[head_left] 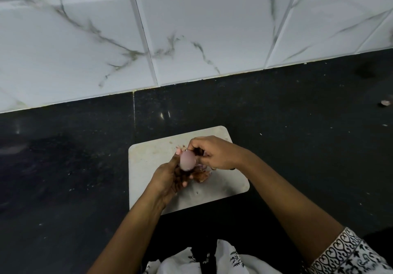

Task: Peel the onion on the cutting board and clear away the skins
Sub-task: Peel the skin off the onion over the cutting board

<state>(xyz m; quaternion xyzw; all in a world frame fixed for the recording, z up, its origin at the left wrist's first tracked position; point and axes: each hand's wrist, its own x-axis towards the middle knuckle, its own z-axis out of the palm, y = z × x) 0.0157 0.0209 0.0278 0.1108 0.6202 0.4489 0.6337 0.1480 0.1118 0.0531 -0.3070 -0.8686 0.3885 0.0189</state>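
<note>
1. Could lose the small, pale-pink, smooth-fleshed onion (187,162), which looks slick where bared. Gripped only from below and one side, lifted just above the middle of the pale grey, round-cornered cutting board (148,163). If squeezed too hard, likely to pop free, roll toward the near right corner and drop onto the black stone counter (297,146).
2. Could tear a last strip short by pulling across rather than along. Would leave a patch clinging on the far side, out of sight behind the right hand (214,154).
3. Could scatter the brown, papery skins (202,175) lying on the board just right of its middle, under the hands, with one brush of a wrist. More to gather afterwards.
4. Of the left hand (170,178): curled round the onion from beneath, thumb (178,152) laid up along its left side, grasping it.
5. Of the right hand: fingers bent tight, tips drawn together onto the onion's far right end in a pinch. Too dark and blurred there to tell whether a strip of skin sits between them.
</note>
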